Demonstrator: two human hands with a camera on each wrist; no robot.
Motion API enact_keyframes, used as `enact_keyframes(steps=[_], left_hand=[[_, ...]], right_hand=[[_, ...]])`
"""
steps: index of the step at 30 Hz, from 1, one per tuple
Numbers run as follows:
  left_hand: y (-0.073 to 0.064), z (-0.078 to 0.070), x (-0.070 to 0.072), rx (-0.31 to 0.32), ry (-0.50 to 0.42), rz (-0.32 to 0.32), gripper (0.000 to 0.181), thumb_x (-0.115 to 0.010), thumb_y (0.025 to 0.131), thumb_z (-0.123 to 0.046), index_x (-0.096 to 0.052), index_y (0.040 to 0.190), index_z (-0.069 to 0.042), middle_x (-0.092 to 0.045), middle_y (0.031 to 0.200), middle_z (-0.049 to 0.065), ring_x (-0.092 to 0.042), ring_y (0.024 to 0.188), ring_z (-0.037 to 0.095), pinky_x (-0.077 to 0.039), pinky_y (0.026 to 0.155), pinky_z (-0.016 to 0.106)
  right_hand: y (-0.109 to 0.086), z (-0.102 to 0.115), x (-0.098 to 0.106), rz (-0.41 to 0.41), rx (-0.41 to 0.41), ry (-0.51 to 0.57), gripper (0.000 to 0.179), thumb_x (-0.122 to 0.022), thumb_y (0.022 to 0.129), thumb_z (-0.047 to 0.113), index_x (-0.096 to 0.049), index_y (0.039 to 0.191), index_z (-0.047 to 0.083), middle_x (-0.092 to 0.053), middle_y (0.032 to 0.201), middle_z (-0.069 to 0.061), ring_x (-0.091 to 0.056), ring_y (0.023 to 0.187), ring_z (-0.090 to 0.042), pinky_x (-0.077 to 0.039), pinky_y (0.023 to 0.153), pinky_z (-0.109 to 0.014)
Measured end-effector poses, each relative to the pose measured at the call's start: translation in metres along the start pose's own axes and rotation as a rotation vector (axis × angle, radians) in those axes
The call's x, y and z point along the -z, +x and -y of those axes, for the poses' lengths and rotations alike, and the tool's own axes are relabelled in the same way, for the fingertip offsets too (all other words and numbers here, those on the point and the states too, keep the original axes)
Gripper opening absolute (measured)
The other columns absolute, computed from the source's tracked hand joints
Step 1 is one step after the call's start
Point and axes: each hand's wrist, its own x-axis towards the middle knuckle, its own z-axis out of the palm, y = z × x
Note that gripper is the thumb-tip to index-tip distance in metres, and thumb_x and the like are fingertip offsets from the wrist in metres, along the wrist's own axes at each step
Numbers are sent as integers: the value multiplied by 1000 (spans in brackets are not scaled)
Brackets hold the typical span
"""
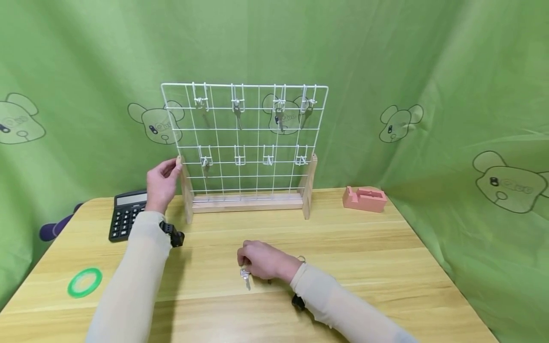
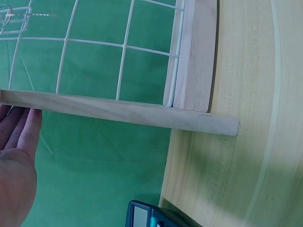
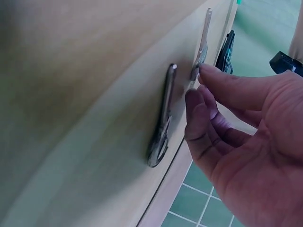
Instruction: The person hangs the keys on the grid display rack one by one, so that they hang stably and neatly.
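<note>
A white wire grid rack (image 1: 257, 129) stands upright between wooden posts. My left hand (image 1: 162, 183) grips the top of its left wooden post (image 2: 118, 109); the post hides those fingertips in the left wrist view. Low over the table, my right hand (image 1: 267, 259) has curled fingers, with thumb and index finger at the head of a silver key (image 1: 246, 278). A second key (image 3: 162, 123) lies beneath that hand, mostly covered in the head view. Keys hang from the upper hooks (image 1: 237, 104) and from the lower left hook (image 1: 206, 162). Three other lower hooks (image 1: 268, 160) hold no keys.
Beside the left forearm is a black calculator (image 1: 122, 223). A green tape roll (image 1: 73, 288) lies at the table's left. The pink tape dispenser (image 1: 364, 200) sits at the back right, and a green curtain (image 1: 364, 57) hangs behind the wooden table (image 1: 377, 271).
</note>
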Motion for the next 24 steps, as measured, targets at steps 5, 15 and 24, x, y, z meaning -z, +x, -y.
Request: enact_keyframes(steps=[5,15,24], left_hand=[[1,-1,0,-9,-6,-5,40,-59,100,-17,-54,136,-2,-56,136,16,-54,123,24,-45,103,26],[0,2,-2,0,-18,-5,39,-60,99,-17,-55,135,-2,-57,135,16,-55,123,24,-45,102,26],[-1,2,-2,-2,-23,-14,39,-60,99,-18,-55,135,-2,-57,135,17,-55,122,25,-46,102,26]], right_hand=[[1,-2,2,5,-16,80,19,-73,86,0,-62,83,15,-52,78,9,-49,72,-5,-46,64,-16],[2,-4,3,10,-4,149,21,-68,88,0,-60,78,16,-53,70,11,-50,67,-4,-46,60,-16],[-3,-4,16,-35,0,317,14,-66,90,-1,-65,87,13,-61,78,8,-55,72,-4,-52,66,-17]])
